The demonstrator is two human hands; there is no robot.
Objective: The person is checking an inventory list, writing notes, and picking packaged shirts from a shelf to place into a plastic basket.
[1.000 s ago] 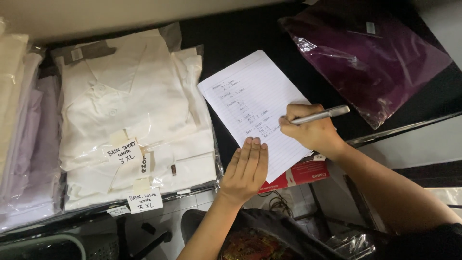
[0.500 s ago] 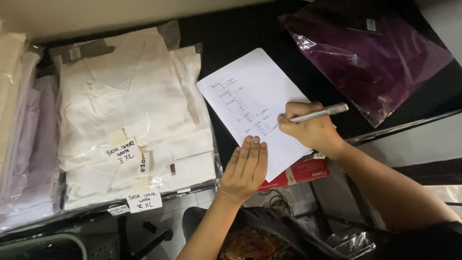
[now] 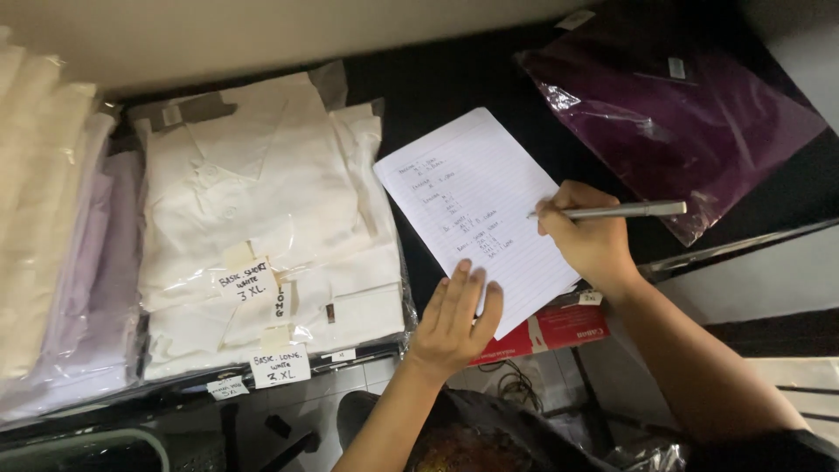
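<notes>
On the dark shelf, beside bagged white shirts (image 3: pixel 262 227), a lined white sheet (image 3: pixel 481 210) bearing handwritten rows lies tilted. Left hand (image 3: pixel 454 323), fingers extended flat, presses its lower edge; right hand (image 3: pixel 590 236), fingers curled, grips a silver pen (image 3: pixel 620 210), tip on paper.

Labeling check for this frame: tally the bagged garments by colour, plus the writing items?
White bagged shirts: cannot tell how many, stacked
Cream garment stack: 1
Lilac garment stack: 1
Purple bagged garment: 1
Lined paper sheet: 1
Silver pen: 1, in right hand
Total: 5 besides the white shirts
</notes>
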